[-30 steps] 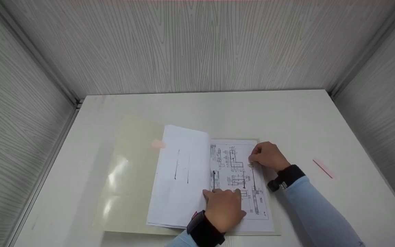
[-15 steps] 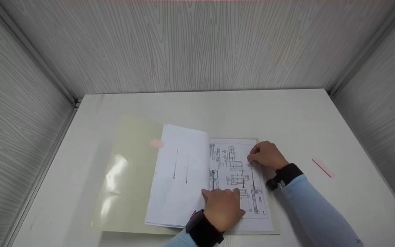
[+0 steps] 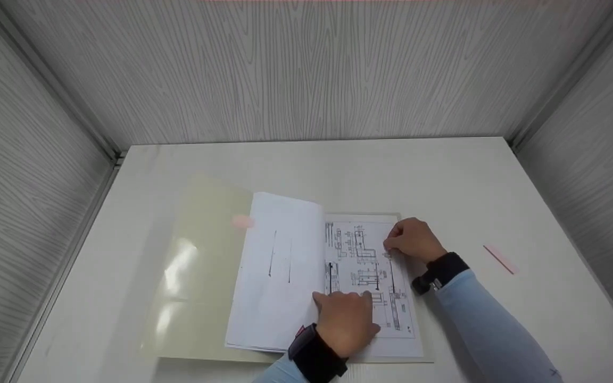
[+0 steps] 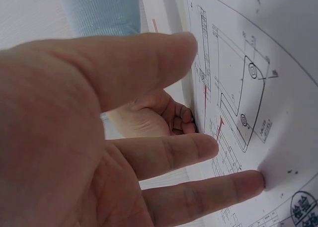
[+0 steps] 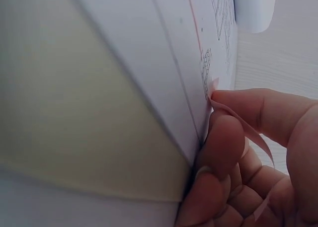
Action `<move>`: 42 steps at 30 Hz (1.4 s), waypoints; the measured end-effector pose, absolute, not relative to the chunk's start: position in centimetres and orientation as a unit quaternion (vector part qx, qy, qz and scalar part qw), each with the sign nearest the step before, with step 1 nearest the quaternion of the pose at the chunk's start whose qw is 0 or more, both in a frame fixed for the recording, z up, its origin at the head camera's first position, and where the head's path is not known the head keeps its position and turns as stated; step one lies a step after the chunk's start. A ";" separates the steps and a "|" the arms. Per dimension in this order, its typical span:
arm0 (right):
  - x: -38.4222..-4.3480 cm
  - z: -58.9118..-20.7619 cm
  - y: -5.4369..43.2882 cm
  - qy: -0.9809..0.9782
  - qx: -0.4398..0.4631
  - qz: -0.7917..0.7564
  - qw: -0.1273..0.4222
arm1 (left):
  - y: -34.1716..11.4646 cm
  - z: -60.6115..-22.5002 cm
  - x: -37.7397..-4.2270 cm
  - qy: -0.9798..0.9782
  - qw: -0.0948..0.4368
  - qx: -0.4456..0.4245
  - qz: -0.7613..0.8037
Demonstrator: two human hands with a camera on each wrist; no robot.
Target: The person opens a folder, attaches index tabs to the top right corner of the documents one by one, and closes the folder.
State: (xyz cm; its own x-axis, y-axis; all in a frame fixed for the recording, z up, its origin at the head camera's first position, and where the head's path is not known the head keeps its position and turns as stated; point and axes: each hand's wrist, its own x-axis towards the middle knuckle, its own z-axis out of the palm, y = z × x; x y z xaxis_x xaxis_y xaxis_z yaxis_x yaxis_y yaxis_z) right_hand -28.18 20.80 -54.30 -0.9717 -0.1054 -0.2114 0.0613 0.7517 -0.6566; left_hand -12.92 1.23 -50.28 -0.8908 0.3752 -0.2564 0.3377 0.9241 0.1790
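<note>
An open cream folder [image 3: 200, 287] holds a turned-over white sheet [image 3: 269, 314] on its left. On its right lies a printed technical drawing [image 3: 362, 276]. My left hand [image 3: 345, 323] rests on the lower part of the drawing with its fingers spread; the left wrist view shows fingertips at the paper. At the drawing's right edge, my right hand [image 3: 415, 240] pinches a thin pink sticky strip [image 5: 251, 132] between thumb and index finger. One end of that strip is against the page, and the other curls away beside the fingers. The other fingers of this hand are curled against the page edge.
A pink sticky tab [image 3: 241, 222] sticks out at the left edge of the turned sheet. Farther right on the white table [image 3: 445, 181] lies a pink sticky pad [image 3: 500, 259]. Wood-grained panels [image 3: 306, 69] enclose the table at the back and both sides.
</note>
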 end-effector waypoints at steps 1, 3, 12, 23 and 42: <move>-28.2 -54.3 20.8 0.929 -0.011 -0.352 0.119 | 1.2 -50.3 -12.9 0.970 0.145 0.185 0.064; -28.2 -54.3 20.8 0.929 -0.011 -0.349 0.122 | 1.2 -50.3 -12.9 0.969 0.148 0.186 0.064; -28.3 -54.1 20.7 0.937 -0.027 -0.325 0.128 | 1.2 -50.3 -13.0 0.967 0.172 0.178 0.067; -28.3 -54.2 21.1 0.930 -0.045 -0.337 0.142 | 1.3 -50.4 -12.9 0.969 0.151 0.185 0.054; -27.2 -53.5 21.6 0.957 -0.027 -0.272 0.099 | 1.3 -50.5 -13.1 0.966 0.163 0.183 0.078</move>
